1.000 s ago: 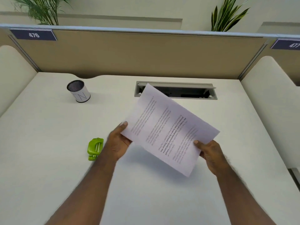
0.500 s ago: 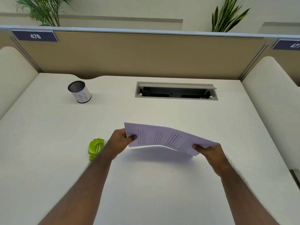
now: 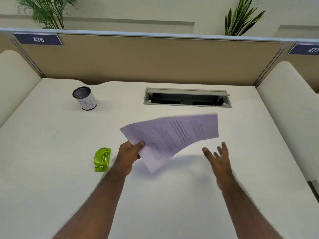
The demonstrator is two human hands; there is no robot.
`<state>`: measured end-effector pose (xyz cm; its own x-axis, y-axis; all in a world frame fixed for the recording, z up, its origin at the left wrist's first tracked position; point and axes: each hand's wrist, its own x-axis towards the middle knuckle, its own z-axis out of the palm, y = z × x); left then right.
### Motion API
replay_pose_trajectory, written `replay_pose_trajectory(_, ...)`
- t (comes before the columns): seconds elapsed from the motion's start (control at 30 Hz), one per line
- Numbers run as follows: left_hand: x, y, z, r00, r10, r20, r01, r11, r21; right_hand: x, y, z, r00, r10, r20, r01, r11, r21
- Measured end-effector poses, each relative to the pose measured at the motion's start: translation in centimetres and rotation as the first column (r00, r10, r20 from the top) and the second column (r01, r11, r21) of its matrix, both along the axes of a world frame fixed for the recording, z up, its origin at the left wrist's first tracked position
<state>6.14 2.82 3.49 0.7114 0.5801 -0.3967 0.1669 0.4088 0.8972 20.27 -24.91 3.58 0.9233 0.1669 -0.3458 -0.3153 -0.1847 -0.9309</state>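
A printed sheet of paper hangs above the white desk, blurred and tilted. My left hand pinches its near left corner, thumb on top. My right hand is off the sheet, to the right and below its edge, with the fingers spread and nothing in them. A green hole punch lies on the desk just left of my left wrist.
A white mesh pen cup stands at the back left. An open cable tray is sunk into the desk at the back. A tan partition walls the rear; cream side panels close both sides.
My right hand has let go of the sheet and opened. The paper, held flat by both hands before, now swings up and right from my left hand alone.
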Motion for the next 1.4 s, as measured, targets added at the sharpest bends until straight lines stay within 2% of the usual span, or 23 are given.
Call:
replay_pose_trajectory(0.1, 0.0, -1.8, -0.6, 0.998, 0.034, 0.059, -0.023, 0.983, -0.18, -2.0, 1.4, -0.7, 0.958, 0.196, -0.21, -0.163, 0.972, 0.168)
replay_pose_trajectory(0.2, -0.2, -4.5, -1.4, 0.996, 0.039, 0.08, -0.011, 0.945, -0.327, -2.7, 3.0, -0.5, 0.929, 0.302, -0.213, -0.223, 0.919, 0.326)
replay_pose_trajectory(0.27, -0.7, -5.9, -1.9, 0.997, 0.018, 0.079, 0.015, 0.919, -0.394, -2.7, 3.9, -0.3, 0.95, 0.255, -0.18, -0.166, 0.901, 0.4)
replay_pose_trajectory(0.37, -1.6, -6.0, -1.9, 0.993, -0.076, 0.087, 0.105, 0.903, -0.417, -2.1, 3.9, 0.1, 0.987, 0.085, -0.14, -0.035, 0.943, 0.331)
replay_pose_trajectory(0.47, -1.9, -3.7, -1.0, 0.989, -0.091, 0.119, 0.132, 0.901, -0.413, -0.8, 2.7, 0.9, 0.996, 0.09, -0.005, -0.085, 0.961, 0.264)
replay_pose_trajectory(0.57, -1.1, -1.0, 1.1, 0.981, -0.163, 0.108, 0.187, 0.943, -0.275, 0.5, 1.3, 1.8, 0.98, 0.186, 0.066, -0.195, 0.964, 0.18)
replay_pose_trajectory(0.7, 1.0, -0.1, 3.9, 0.925, -0.372, 0.076, 0.365, 0.927, 0.092, 0.9, 1.1, 3.0, 0.933, 0.345, 0.103, -0.356, 0.927, 0.123)
replay_pose_trajectory(0.8, 2.0, -0.4, 5.1, 0.933, -0.343, 0.11, 0.314, 0.923, 0.221, 0.4, 1.6, 3.5, 0.901, 0.395, 0.179, -0.417, 0.903, 0.106)
replay_pose_trajectory(0.97, 1.5, -1.2, 3.9, 0.937, -0.336, 0.092, 0.303, 0.916, 0.262, -0.3, 1.4, 2.3, 0.926, 0.34, 0.163, -0.361, 0.924, 0.123)
replay_pose_trajectory(1.1, 0.6, -1.7, 2.7, 0.949, -0.307, 0.068, 0.279, 0.922, 0.267, -0.5, 1.3, 0.9, 0.94, 0.325, 0.104, -0.328, 0.944, 0.019)
replay_pose_trajectory(1.27, 0.9, -1.5, 1.9, 0.963, -0.269, 0.026, 0.253, 0.932, 0.258, -0.3, 1.6, 1.1, 0.927, 0.356, 0.12, -0.357, 0.934, -0.01)
replay_pose_trajectory(1.33, 1.1, -1.6, 1.4, 0.974, -0.224, 0.027, 0.213, 0.952, 0.22, -0.3, 1.7, 1.1, 0.918, 0.37, 0.142, -0.37, 0.929, -0.024)
replay_pose_trajectory(1.4, 1.1, -1.5, 1.2, 0.988, -0.142, 0.068, 0.133, 0.984, 0.12, 0.1, 1.7, 1.2, 0.937, 0.296, 0.188, -0.294, 0.955, -0.037)
